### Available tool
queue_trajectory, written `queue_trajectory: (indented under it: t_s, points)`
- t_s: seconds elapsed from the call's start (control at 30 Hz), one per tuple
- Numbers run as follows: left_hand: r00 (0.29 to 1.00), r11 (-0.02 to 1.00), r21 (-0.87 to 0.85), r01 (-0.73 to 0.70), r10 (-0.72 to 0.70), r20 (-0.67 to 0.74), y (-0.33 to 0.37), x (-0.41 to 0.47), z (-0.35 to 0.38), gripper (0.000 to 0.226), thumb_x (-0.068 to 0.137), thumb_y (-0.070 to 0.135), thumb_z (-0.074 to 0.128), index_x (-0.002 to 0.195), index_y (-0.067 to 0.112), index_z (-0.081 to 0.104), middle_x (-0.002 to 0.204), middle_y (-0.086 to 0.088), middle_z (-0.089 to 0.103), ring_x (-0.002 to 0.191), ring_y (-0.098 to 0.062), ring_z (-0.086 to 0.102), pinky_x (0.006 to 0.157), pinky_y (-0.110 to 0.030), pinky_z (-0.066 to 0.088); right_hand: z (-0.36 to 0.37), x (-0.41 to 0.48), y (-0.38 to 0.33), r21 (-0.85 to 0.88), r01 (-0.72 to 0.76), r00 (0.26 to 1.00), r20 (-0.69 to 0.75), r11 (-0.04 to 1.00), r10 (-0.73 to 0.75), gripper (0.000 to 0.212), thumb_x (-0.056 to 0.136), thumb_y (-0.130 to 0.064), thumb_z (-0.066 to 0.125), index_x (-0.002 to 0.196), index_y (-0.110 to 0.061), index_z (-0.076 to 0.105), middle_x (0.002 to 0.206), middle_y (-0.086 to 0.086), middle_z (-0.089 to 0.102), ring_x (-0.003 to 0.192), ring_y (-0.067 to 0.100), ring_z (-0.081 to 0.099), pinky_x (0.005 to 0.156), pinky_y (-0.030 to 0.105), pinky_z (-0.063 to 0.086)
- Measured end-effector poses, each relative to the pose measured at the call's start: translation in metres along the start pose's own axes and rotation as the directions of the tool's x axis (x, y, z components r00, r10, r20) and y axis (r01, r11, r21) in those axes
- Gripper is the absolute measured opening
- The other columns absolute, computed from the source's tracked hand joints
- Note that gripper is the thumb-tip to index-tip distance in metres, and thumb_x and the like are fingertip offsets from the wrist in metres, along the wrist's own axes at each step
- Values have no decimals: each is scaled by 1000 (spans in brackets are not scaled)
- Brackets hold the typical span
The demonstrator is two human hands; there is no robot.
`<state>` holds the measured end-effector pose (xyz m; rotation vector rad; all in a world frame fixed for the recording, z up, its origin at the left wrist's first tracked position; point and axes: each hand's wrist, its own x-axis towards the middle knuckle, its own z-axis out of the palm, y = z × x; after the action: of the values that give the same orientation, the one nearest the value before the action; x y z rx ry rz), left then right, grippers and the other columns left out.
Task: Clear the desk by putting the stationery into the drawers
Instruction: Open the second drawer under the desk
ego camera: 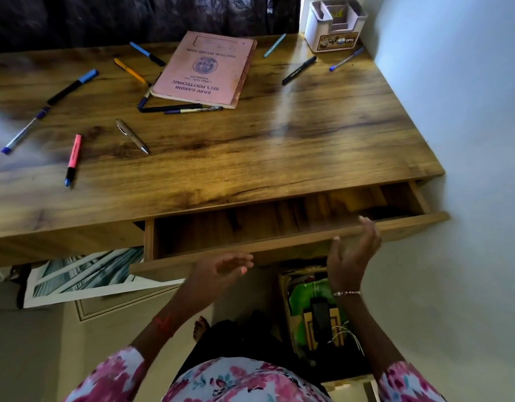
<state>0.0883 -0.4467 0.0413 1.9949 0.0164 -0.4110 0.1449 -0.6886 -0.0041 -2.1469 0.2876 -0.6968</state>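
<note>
On my feed the drawer [279, 250] stands pulled out from the right half of the desk [279, 140], its wooden floor in view; both hands are at its near side and hold nothing. The left hand [218, 271] is blurred, fingers loose and apart, just near of the drawer front toward its left end; the right hand [352, 250] is raised with its palm turned left, fingers straight and spread, tips level with the front's top edge; whether they touch it I cannot tell.

All the stationery I can see lies on the desk top. A pink book [204, 69] sits at the far middle; a dark pen [170, 108] and a slim pen [193, 110] lie along its near edge; another pen [146, 95] pokes out from under its near left corner. Left of the book lie an orange pen [131, 71] and a blue-and-black pen [147, 53]; further left, a marker [72, 87] with a blue cap and a blue pen [25, 130]; nearer me, a highlighter [73, 159] and a silver pen [132, 136]. Right of the book lie a teal pen [275, 45], a black pen [299, 70] and a clear pen [346, 59], the last just beside the holder [334, 24] in the far right corner.

Under the desk I see a print [85, 277] at left; a box [314, 309] sits below the drawer.
</note>
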Motion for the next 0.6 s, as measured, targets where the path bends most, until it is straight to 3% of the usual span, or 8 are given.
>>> queue_trajectory:
  t_s: [0.07, 0.1, 0.17, 0.23, 0.3, 0.37, 0.47, 0.6]
  points:
    - [964, 938, 245, -245, 262, -40, -1, 1, -12, 30, 87, 28, 53, 116, 22, 58, 118, 17, 55, 110, 15, 49, 89, -2, 40, -3, 1, 1, -28, 326, 933, 172, 945, -317, 44, 84, -18, 47, 127, -7, 42, 135, 17, 37, 130, 29, 32, 109, 33, 27]
    - [948, 899, 316, -302, 317, 5, -5, 5, -17, 38, 86, 34, 48, 120, 19, 57, 122, 16, 52, 117, 9, 47, 96, -8, 40, -1, 2, 1, -13, 419, 873, 281, 908, -399, 41, 86, -19, 46, 125, -6, 46, 135, 15, 41, 130, 28, 34, 110, 33, 27]
    - [954, 886, 354, -298, 285, 90, -16, 12, -22, 47, 85, 41, 43, 125, 18, 51, 127, 13, 49, 127, -3, 43, 105, -23, 37, 1, 1, -4, 16, 527, 743, 477, 850, -470, 33, 87, -19, 44, 111, -2, 60, 122, 16, 58, 120, 27, 52, 102, 33, 41]
    - [977, 934, 299, -194, 155, 146, -21, 11, -19, 38, 89, 35, 50, 125, 23, 47, 130, 10, 49, 126, -1, 42, 107, -23, 34, -1, -5, -5, -19, 607, 660, 568, 794, -491, 31, 86, -21, 43, 91, -5, 68, 92, 12, 72, 86, 24, 69, 77, 32, 55]
    - [986, 956, 266, -126, 92, 136, -26, 5, -13, 33, 91, 21, 53, 124, 21, 51, 127, 9, 52, 118, 6, 44, 100, -8, 33, -6, -10, -4, -38, 617, 646, 594, 786, -479, 32, 86, -22, 42, 77, -8, 68, 70, 6, 70, 62, 20, 66, 60, 29, 53]
    - [992, 957, 269, -105, 80, 102, -25, -1, -8, 32, 90, 17, 55, 122, 19, 55, 120, 11, 55, 109, 8, 51, 89, 1, 34, -12, -15, -4, -49, 576, 662, 614, 816, -431, 35, 87, -25, 39, 74, -8, 68, 66, 5, 69, 57, 20, 63, 59, 28, 50]
    - [993, 963, 254, -87, 62, 102, -22, -12, -1, 30, 90, 18, 56, 120, 18, 57, 113, 7, 64, 90, 4, 61, 78, -9, 44, -22, -24, -5, -69, 520, 691, 620, 851, -372, 39, 87, -29, 37, 71, -10, 66, 61, 4, 67, 53, 20, 59, 61, 28, 46]
    - [989, 958, 274, -88, 51, 137, -26, -30, 9, 31, 91, 21, 53, 122, 17, 57, 113, 6, 64, 77, 18, 53, 70, 0, 39, -36, -42, -3, -90, 456, 728, 610, 885, -313, 42, 86, -33, 37, 65, -12, 65, 54, 3, 64, 47, 20, 56, 65, 22, 35]
